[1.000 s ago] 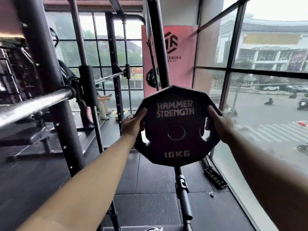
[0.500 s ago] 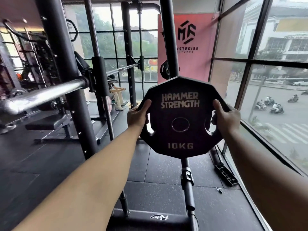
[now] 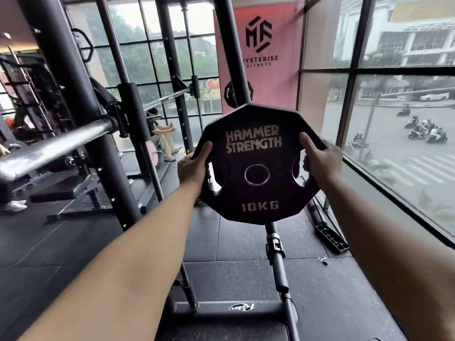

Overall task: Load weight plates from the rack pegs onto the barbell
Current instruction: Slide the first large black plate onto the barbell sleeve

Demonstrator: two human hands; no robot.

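I hold a black 10 kg weight plate [image 3: 256, 134] marked "Hammer Strength" upright at arm's length, its face towards me. My left hand [image 3: 193, 166] grips its left edge and my right hand [image 3: 320, 159] grips its right edge, fingers through the side cut-outs. The chrome barbell sleeve [image 3: 56, 146] juts out at the left, well apart from the plate, with its end cut off by the frame edge. Another black plate [image 3: 232, 94] hangs on the rack post [image 3: 229, 70] behind, partly hidden.
Black rack uprights [image 3: 73, 94] stand between me and the bar. A bench [image 3: 64, 190] sits at the left. A person [image 3: 161, 134] sits on the floor further back. Glass windows [image 3: 394, 148] close the right side. The rack's base crossbar [image 3: 229, 308] lies on the rubber floor below.
The view has shifted, so the barbell sleeve and uprights now sit further right and lower in frame. The plate stays held in both hands, a little higher against the rack post.
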